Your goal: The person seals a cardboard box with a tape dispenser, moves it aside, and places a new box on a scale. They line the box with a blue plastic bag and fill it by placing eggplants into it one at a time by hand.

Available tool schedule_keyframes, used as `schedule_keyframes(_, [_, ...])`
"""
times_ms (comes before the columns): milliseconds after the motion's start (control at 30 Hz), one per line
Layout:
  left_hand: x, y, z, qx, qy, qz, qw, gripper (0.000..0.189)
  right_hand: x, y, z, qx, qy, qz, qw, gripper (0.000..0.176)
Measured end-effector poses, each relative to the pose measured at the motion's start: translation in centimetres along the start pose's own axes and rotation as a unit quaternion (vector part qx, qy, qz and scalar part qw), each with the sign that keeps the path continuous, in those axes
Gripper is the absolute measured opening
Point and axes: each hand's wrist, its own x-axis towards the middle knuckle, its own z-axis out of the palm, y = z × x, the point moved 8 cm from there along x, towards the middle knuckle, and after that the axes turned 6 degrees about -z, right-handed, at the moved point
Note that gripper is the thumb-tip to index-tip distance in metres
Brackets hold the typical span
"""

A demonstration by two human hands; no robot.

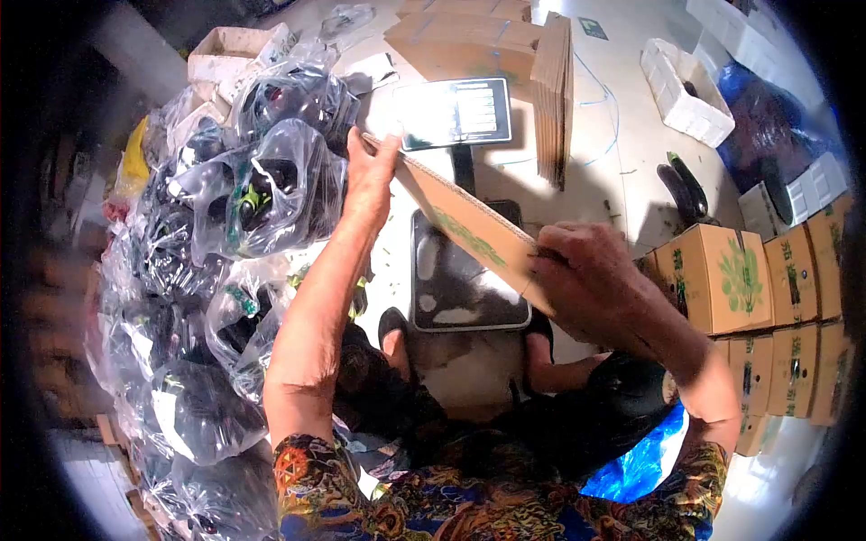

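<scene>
A flat brown cardboard sheet (469,230) with green print crosses the middle of the frame. At right, tan boxes (722,279) carry a green leaf design. At left, clear plastic bags (262,194) hold dark purple-black contents. At the bottom, sleeves (343,496) show an orange, blue and black floral pattern beside bright blue plastic (645,460).

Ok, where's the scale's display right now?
In the head view, the scale display sits top centre, just past the left hand holding the flat carton, with a stack of flat cardboard to its right.
</scene>
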Motion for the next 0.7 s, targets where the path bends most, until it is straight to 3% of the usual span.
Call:
schedule_keyframes(67, [0.4,-1.1,0.2,0.027,-0.013,0.042,0.999,0.11,0.3,-0.3,1.7,0.02,0.009,0.028,0.999,0.026])
schedule_keyframes(133, [1.4,-2.7,0.5,0.014,-0.015,0.028,0.999,0.114,0.7,-0.7,2.8,0.023,0.029,0.041,0.998,0.027])
schedule_keyframes(233, [1.1,-3.3,0.4,-0.033,-0.047,0.007,0.998,0.108,0.9,0.5,2.7,0.187,0.06,0.095,0.976,0.027])
schedule_keyframes(267, [1.5,-3.3,0.3,-0.031,-0.066,0.013,0.997,0.106,1.0,-0.3,2.6,0.105,0.081,-0.035,0.991,0.032])
schedule_keyframes(367, [1.3,-3.4,0.6,-0.08,-0.119,0.003,0.99,0.092,-0.4,3.2,3.6,0.355,0.055,0.217,0.908,0.033])
schedule_keyframes(400, [1.4,-3.5,0.3,-0.091,-0.133,0.001,0.987,0.089,-0.4,3.1,3.4,0.394,0.047,0.257,0.881,0.028])
schedule_keyframes(467, [1.0,-2.5,-0.3,-0.093,-0.164,0.027,0.982,0.08,0.3,2.6,0.5,0.185,0.05,0.225,0.955,0.03])
schedule_keyframes(500, [0.9,-2.0,-2.0,0.043,-0.08,0.064,0.994,0.058,0.6,2.3,-0.5,0.076,0.048,0.205,0.975,0.031])
schedule_keyframes(533, [0.1,-0.9,-3.1,0.08,-0.059,0.048,0.994,0.044,1.1,1.9,-1.2,0.026,0.102,0.159,0.982,0.034])
schedule_keyframes(567, [-0.3,-0.1,-4.4,0.117,-0.038,0.032,0.992,0.03,1.7,1.8,-1.5,-0.045,0.084,0.136,0.986,0.034])
schedule_keyframes(633, [-0.6,1.0,-4.7,0.084,-0.185,0.116,0.972,0.011,2.9,1.9,-2.0,-0.16,0.055,0.104,0.98,0.033])
schedule_keyframes(700, [-3.7,3.6,-3.5,0.15,-0.301,0.106,0.936,0.013,4.1,1.8,-2.0,-0.235,0.043,0.096,0.966,0.029])
